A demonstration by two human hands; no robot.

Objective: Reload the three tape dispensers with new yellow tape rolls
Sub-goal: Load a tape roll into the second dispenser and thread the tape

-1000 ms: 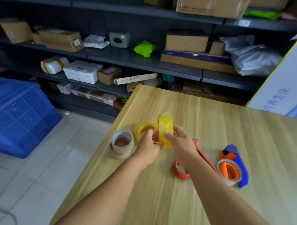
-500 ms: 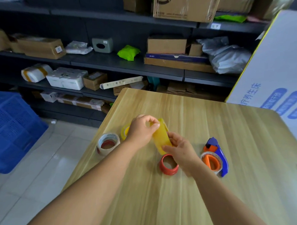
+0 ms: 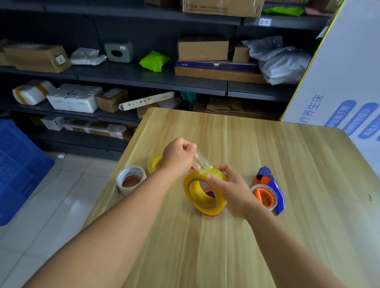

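My right hand (image 3: 232, 189) grips a yellow tape roll (image 3: 201, 192) just above the wooden table (image 3: 224, 242), its hole turned toward me. My left hand (image 3: 179, 157) pinches the roll's loose clear end (image 3: 200, 160) and holds it pulled up and to the left. A red dispenser (image 3: 210, 212) lies under the roll, mostly hidden. A blue and orange dispenser (image 3: 269, 192) with a nearly spent roll lies to the right. A second yellow roll (image 3: 154, 163) lies flat behind my left wrist.
A used white roll with a red core (image 3: 130, 179) stands at the table's left edge. A blue crate (image 3: 11, 170) is on the floor at left. Dark shelves (image 3: 144, 75) with boxes run behind. A white printed board (image 3: 348, 84) leans at right.
The roll has been turned so its hole faces me and lowered over the red dispenser. My left hand has peeled the tape end up and away from the roll.
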